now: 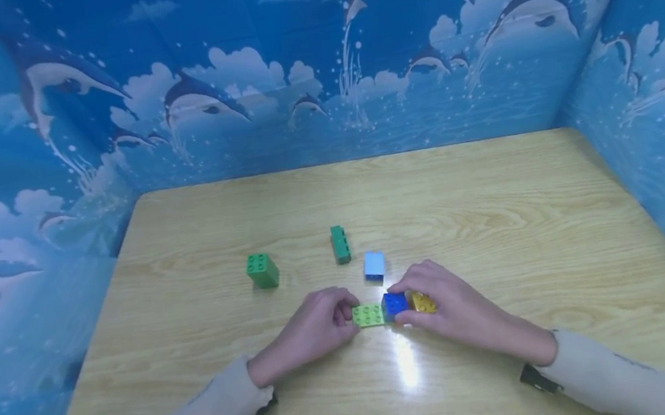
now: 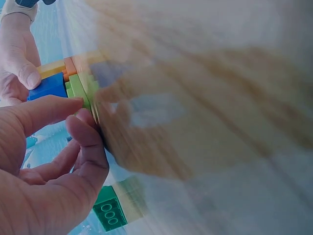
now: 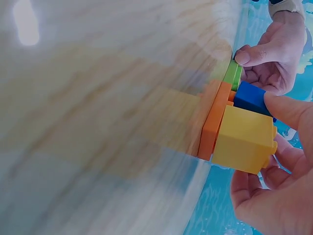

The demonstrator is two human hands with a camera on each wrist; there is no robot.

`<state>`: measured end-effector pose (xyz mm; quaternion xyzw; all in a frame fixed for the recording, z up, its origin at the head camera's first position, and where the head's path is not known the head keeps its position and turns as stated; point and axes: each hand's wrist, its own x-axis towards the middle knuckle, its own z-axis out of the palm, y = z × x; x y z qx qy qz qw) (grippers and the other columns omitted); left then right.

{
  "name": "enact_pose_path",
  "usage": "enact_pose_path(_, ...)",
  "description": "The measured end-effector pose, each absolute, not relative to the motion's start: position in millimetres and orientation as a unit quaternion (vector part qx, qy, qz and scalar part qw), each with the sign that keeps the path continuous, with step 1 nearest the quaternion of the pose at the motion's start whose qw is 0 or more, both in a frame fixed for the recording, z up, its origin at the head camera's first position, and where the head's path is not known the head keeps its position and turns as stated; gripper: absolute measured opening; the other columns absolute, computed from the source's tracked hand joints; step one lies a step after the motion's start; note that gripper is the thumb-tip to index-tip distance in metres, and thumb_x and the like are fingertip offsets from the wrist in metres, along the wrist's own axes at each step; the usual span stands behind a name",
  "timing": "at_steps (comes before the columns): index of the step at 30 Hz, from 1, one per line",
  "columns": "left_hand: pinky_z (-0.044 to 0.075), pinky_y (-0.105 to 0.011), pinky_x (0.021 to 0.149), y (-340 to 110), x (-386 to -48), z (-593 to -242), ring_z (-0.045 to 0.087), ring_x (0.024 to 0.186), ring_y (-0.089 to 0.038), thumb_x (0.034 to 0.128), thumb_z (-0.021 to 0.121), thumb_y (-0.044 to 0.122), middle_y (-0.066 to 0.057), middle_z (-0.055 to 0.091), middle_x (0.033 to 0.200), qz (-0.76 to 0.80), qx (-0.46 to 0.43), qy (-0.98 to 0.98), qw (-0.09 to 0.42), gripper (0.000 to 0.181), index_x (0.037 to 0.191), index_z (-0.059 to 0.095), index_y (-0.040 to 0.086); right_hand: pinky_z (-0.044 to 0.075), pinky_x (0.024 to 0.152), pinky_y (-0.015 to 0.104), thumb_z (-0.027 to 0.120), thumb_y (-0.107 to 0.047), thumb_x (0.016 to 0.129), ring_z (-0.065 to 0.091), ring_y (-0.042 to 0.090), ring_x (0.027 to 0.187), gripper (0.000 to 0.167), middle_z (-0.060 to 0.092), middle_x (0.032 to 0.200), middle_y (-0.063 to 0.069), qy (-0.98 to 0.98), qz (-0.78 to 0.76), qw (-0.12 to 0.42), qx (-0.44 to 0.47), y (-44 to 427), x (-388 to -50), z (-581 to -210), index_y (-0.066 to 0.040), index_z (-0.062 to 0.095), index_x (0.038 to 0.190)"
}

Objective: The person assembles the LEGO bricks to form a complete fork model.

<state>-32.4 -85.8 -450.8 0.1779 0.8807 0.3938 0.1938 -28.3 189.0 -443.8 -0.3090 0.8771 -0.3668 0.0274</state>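
Observation:
In the head view my left hand point(image 1: 324, 317) is at the left end of a flat light green brick point(image 1: 368, 315), its thumb and fingertips pinching that end. My right hand point(image 1: 448, 297) pinches a dark blue brick point(image 1: 395, 304) between thumb and fingers, just right of the light green one. Under the right palm a yellow brick point(image 3: 244, 139) stands on a flat orange brick point(image 3: 215, 120), partly covered by the hand in the head view. The blue brick sits over the orange brick's other end, tilted slightly in the right wrist view; whether it is fully seated I cannot tell.
Beyond the hands lie a light blue brick point(image 1: 374, 266) and a dark green brick point(image 1: 340, 244) on its side. A tall green brick point(image 1: 262, 271) stands farther left. The wooden table point(image 1: 465, 211) is enclosed by dolphin-patterned cloth point(image 1: 321, 118) at the back and sides.

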Motion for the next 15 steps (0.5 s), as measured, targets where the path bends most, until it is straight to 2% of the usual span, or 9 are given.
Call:
enact_pose_path(8, 0.059, -0.024, 0.070, -84.7, -32.0, -448.9, 0.066, 0.077, -0.010, 0.0868, 0.087, -0.002, 0.004, 0.068, 0.085, 0.398, 0.183, 0.876, 0.203, 0.035, 0.119, 0.074, -0.004, 0.059, 0.092, 0.038, 0.092, -0.021, 0.090, 0.061, 0.012, 0.112, 0.036, 0.069, 0.113, -0.012, 0.877, -0.364, 0.027, -0.313, 189.4, -27.3, -442.6, -0.016, 0.079, 0.123)
enact_pose_path(15, 0.060, -0.024, 0.071, -84.6, -30.2, -449.8, 0.066, 0.077, -0.009, 0.0870, 0.086, -0.003, 0.004, 0.069, 0.085, 0.406, 0.196, 0.871, 0.194, 0.033, 0.118, 0.074, -0.005, 0.055, 0.082, 0.030, 0.094, -0.018, 0.087, 0.060, 0.015, 0.101, 0.038, 0.066, 0.102, -0.014, 0.869, -0.358, -0.006, -0.342, 188.7, -24.9, -443.1, -0.013, 0.079, 0.121)
